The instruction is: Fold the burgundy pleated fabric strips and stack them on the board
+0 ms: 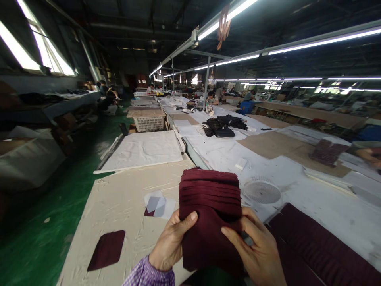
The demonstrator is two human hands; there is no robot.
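I hold a stack of maroon cloth (210,190) up at the near edge of the beige tabletop (133,190), the fingers of my left hand (170,243) clamped on its left side, thumb across the front, and those of my right hand (259,248) pinching its right edge. The layers step up like shingles toward the top. A single maroon piece (107,249) lies flat to the left; pale scraps (160,204) (a maroon corner showing) sit just beyond my left hand. To the right, a round white grille (262,192) rests near a long row of maroon pieces (327,246).
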